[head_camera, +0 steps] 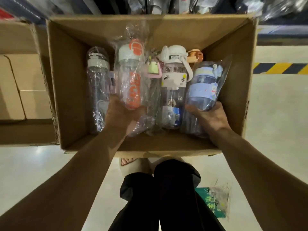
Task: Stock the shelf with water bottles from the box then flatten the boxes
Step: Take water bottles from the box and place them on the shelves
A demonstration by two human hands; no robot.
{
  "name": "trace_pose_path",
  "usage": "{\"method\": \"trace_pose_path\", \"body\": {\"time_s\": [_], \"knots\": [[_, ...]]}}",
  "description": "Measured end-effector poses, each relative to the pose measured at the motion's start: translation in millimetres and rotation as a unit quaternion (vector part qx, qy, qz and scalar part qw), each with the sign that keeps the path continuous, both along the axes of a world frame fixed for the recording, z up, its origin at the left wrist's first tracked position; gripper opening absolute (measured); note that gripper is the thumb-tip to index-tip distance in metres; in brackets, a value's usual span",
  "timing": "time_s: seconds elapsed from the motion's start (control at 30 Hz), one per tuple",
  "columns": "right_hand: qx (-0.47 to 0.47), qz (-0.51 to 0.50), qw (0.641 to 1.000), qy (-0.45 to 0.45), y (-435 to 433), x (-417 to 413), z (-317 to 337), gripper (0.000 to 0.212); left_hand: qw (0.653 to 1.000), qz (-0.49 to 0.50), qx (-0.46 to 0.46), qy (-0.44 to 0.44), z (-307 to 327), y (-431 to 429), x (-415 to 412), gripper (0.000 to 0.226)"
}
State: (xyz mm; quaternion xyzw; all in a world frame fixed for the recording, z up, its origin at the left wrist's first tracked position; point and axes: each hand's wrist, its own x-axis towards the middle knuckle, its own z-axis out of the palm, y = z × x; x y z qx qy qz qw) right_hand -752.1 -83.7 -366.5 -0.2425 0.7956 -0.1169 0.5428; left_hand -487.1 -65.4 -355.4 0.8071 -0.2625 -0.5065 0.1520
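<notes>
An open cardboard box [70, 84] stands on the floor in front of me, holding several plastic-wrapped water bottles. My left hand [121, 112] grips the lower end of the orange and white bottle [131, 75]. My right hand [211, 117] grips the base of the blue bottle [203, 84] at the right side of the box. Between them lie a white-lidded bottle [174, 77] and a small green and pink one [153, 70]. A clear bottle with a grey lid [98, 80] lies at the left. An orange-brown lid [195, 55] shows behind the blue bottle.
A second cardboard box [21, 84] sits to the left. Shelving with dark wrapped goods [150, 5] runs along the top. Yellow-black floor tape [280, 68] lies at the right. A green packet in clear wrap [215, 202] lies on the floor by my legs.
</notes>
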Motion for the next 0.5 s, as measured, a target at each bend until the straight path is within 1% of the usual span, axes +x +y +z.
{"method": "trace_pose_path", "body": {"time_s": [0.1, 0.23, 0.33, 0.4, 0.43, 0.47, 0.5], "knots": [[-0.036, 0.02, 0.999, -0.014, 5, 2, 36, 0.088, 1.0, 0.015, 0.016, 0.021, 28, 8, -4, 0.085], [-0.08, 0.03, 0.996, -0.032, 8, 10, 117, 0.078, 0.999, -0.004, -0.018, 0.046, 96, 12, -6, 0.086], [-0.125, 0.03, 0.991, -0.048, 13, 20, 192, 0.066, 0.997, -0.011, -0.057, 0.049, 174, 12, -5, 0.077], [-0.152, 0.022, 0.987, -0.052, 19, 28, 249, 0.061, 0.996, -0.026, -0.075, 0.048, 237, 12, -4, 0.073], [-0.167, 0.017, 0.984, -0.053, 23, 31, 279, 0.059, 0.994, -0.035, -0.086, 0.062, 271, 11, -3, 0.07], [-0.183, 0.013, 0.981, -0.057, 26, 35, 310, 0.059, 0.99, -0.046, -0.102, 0.081, 306, 11, 0, 0.064], [-0.198, 0.01, 0.978, -0.065, 29, 38, 344, 0.06, 0.986, -0.057, -0.12, 0.103, 342, 15, 3, 0.052]]}}
